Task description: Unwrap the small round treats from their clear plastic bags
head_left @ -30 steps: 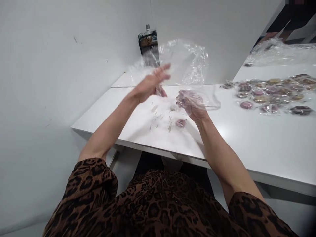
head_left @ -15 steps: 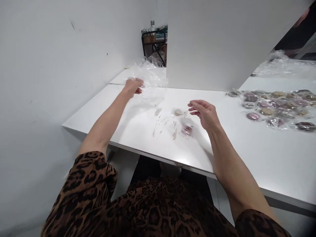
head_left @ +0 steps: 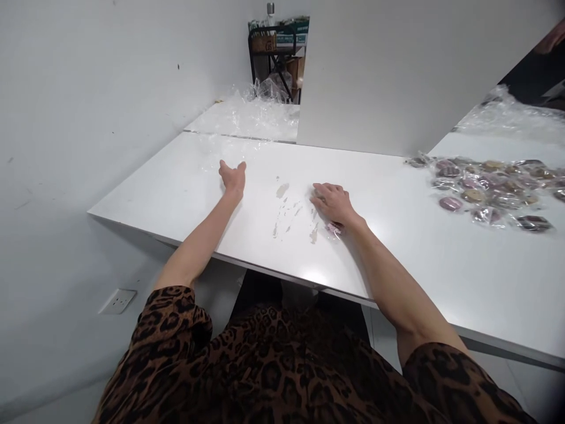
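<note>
My left hand (head_left: 232, 178) is over the left part of the white table, thumb and fingers spread apart, with nothing in its grasp. Just beyond its fingertips lies crumpled clear plastic film (head_left: 251, 115). My right hand (head_left: 333, 202) is low on the table, palm down, its fingers closed over a small round tan piece in a clear wrapper, which the hand almost wholly hides. Partly under the right wrist sits a pink round piece in a clear wrapper (head_left: 334, 228).
Several wrapped round pieces (head_left: 489, 182), pink, tan and dark, lie on the right of the table (head_left: 397, 259). A grey upright panel (head_left: 375, 76) rises at the back. More film (head_left: 516, 121) and part of another person (head_left: 534, 68) show at far right. A wall (head_left: 88, 118) bounds the left.
My left hand has let go of the plastic film, which now rests farther back, and has opened. My right hand has come down and left onto the tan wrapped piece.
</note>
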Demonstrator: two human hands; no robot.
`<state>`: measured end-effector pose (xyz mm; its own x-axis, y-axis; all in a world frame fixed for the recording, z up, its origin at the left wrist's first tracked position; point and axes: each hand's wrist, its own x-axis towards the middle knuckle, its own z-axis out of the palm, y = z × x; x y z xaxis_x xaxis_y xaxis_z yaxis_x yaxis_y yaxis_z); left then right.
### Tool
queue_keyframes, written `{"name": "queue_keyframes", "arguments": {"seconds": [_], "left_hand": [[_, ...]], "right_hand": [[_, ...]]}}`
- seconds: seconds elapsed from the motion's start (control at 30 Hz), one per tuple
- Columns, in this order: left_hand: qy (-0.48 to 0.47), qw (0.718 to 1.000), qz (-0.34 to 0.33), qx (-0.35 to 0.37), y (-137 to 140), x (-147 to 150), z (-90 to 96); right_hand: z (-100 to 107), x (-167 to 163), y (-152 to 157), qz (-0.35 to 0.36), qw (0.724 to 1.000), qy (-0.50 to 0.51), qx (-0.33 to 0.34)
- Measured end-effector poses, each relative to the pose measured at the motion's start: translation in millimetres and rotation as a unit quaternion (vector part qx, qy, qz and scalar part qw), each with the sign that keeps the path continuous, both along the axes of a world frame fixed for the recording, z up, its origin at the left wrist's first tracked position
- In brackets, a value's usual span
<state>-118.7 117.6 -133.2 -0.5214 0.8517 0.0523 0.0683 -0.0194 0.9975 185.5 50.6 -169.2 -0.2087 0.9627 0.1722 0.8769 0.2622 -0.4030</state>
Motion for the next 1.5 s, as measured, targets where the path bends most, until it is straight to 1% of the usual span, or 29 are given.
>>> {"name": "queue_keyframes", "arguments": {"seconds": [0.07,0.13,0.2,0.27,0.33,0.4,0.43,0.5,0.6,0.67,0.73,0.8,0.87,0.93,1.0,1.07,1.13,1.17,1.23,1.27,1.33,1.4,1.43,1.5], "left_hand": [[0.085,0.996,0.005,0.022,-15,8,-10.9],[0.144,0.989,-0.006,0.029,-26,14,-17.5],[0.167,0.985,-0.019,0.028,-33,15,-21.1],[0.175,0.984,-0.025,0.031,-38,16,-22.9],[0.18,0.982,-0.035,0.042,-40,16,-23.8],[0.187,0.98,-0.05,0.052,-42,17,-24.6],[0.191,0.978,-0.057,0.056,-43,18,-25.1],[0.204,0.975,-0.069,0.062,-45,21,-26.7],[0.235,0.963,-0.112,0.074,-47,27,-29.4],[0.268,0.947,-0.153,0.091,-45,34,-29.9],[0.307,0.928,-0.18,0.112,-38,43,-28.1],[0.334,0.916,-0.188,0.12,-27,56,-24.2],[0.346,0.915,-0.181,0.105,-13,69,-19.2],[0.353,0.916,-0.173,0.077,0,81,-14.9],[0.364,0.914,-0.171,0.053,12,91,-13.0],[0.367,0.913,-0.174,0.034,21,98,-14.5],[0.361,0.915,-0.181,0.02,28,103,-18.4],[0.36,0.914,-0.186,0.013,32,105,-20.5],[0.367,0.911,-0.19,-0.004,37,109,-23.6],[0.375,0.908,-0.188,-0.013,39,111,-24.2],[0.389,0.904,-0.176,-0.022,43,115,-23.6],[0.395,0.904,-0.165,-0.023,46,118,-22.1],[0.393,0.905,-0.161,-0.019,47,119,-21.6],[0.373,0.915,-0.155,-0.006,48,120,-21.2]], "right_hand": [[-1,3,0,0.011,1.0,-0.006,0.016],[1,13,-3,-0.007,0.999,0.029,0.043],[6,27,-14,-0.029,0.993,0.084,0.079],[10,38,-34,-0.015,0.989,0.109,0.102],[11,42,-60,0.039,0.992,0.076,0.098],[7,39,-86,0.091,0.993,0.016,0.078],[5,36,-97,0.108,0.991,-0.012,0.072],[2,33,-111,0.118,0.989,-0.053,0.075],[2,35,-114,0.12,0.985,-0.076,0.093],[1,42,-111,0.119,0.985,-0.075,0.098],[0,50,-108,0.106,0.987,-0.07,0.098],[0,63,-102,0.081,0.99,-0.061,0.102],[3,85,-91,0.031,0.991,-0.044,0.123],[12,120,-75,-0.064,0.985,-0.022,0.159],[25,169,-55,-0.179,0.965,0.002,0.19],[38,224,-36,-0.279,0.939,0.015,0.202],[48,279,-20,-0.359,0.91,0.019,0.206],[51,304,-15,-0.387,0.898,0.026,0.21],[53,344,-8,-0.402,0.891,0.05,0.207],[51,359,-7,-0.4,0.89,0.065,0.208],[47,375,-8,-0.388,0.892,0.085,0.215],[40,372,-12,-0.36,0.899,0.092,0.231],[36,364,-15,-0.339,0.905,0.094,0.238],[29,335,-20,-0.289,0.922,0.102,0.236]]}}
